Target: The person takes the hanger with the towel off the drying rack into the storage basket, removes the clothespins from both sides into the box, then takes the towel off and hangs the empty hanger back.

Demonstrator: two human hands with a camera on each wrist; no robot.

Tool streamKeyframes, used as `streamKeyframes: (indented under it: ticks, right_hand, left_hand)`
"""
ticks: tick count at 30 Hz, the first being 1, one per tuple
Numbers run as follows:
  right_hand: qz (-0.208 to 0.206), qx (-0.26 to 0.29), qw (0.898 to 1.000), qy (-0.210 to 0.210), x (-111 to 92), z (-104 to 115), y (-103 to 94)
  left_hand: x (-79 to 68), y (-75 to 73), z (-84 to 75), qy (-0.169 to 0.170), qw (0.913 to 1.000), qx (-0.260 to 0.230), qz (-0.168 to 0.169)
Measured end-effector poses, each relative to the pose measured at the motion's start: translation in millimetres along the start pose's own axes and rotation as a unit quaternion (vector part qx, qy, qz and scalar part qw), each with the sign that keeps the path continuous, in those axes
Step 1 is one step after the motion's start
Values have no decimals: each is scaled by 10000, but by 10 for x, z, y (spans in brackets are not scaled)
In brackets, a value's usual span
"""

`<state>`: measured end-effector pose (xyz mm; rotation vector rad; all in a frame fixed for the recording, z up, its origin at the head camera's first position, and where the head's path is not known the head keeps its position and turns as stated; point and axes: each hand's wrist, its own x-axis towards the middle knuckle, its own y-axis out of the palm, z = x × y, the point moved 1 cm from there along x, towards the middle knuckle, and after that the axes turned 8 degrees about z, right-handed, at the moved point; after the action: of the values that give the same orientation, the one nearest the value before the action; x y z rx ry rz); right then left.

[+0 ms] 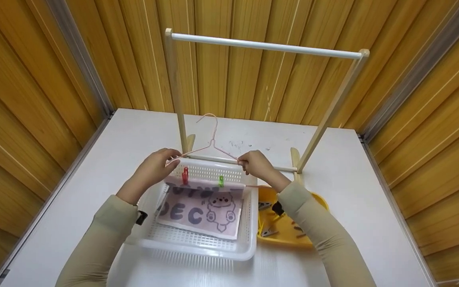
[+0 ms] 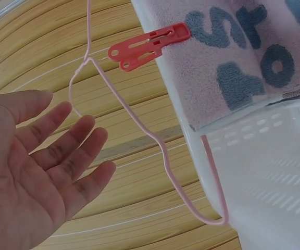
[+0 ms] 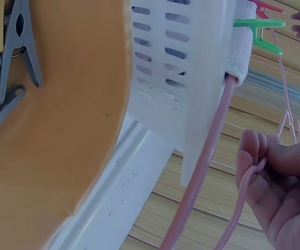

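Observation:
A pink wire hanger (image 1: 212, 142) stands hook upward over the white basket (image 1: 197, 253). Folded over its lower bar is a pink towel (image 1: 189, 213) with dark letters and a cartoon animal. A red clothespin (image 1: 185, 176) and a green clothespin (image 1: 221, 181) clip the towel along the fold. My right hand (image 1: 256, 164) pinches the hanger's right shoulder between thumb and curled fingers, as the right wrist view also shows. At the left shoulder, my left hand (image 1: 158, 164) has its fingers spread and loosely bent; in the left wrist view its palm holds nothing.
A wooden rack with a white top rail (image 1: 261, 44) stands behind the basket. To the right, partly under my right forearm, sits a yellow tray (image 1: 289, 240) with several grey and yellow clothespins (image 3: 22, 47). Wood-patterned walls (image 1: 249, 79) enclose the white table (image 1: 373, 223).

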<state>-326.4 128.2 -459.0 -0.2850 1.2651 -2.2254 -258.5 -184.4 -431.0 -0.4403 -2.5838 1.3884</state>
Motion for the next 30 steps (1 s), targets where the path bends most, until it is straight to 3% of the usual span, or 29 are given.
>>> streamKeyframes:
  ticks: [15, 25, 30]
  right_hand:
    - [199, 137, 9987, 450, 128, -75, 81]
    - [-523, -599, 9955, 517, 132, -28, 129]
    - [-583, -758, 9939, 551, 113, -51, 181]
  left_hand:
    - [18, 18, 5, -92, 9996, -51, 256]
    - [13, 7, 18, -127, 9996, -75, 246]
    - [-6, 17, 23, -46, 9997, -32, 246]
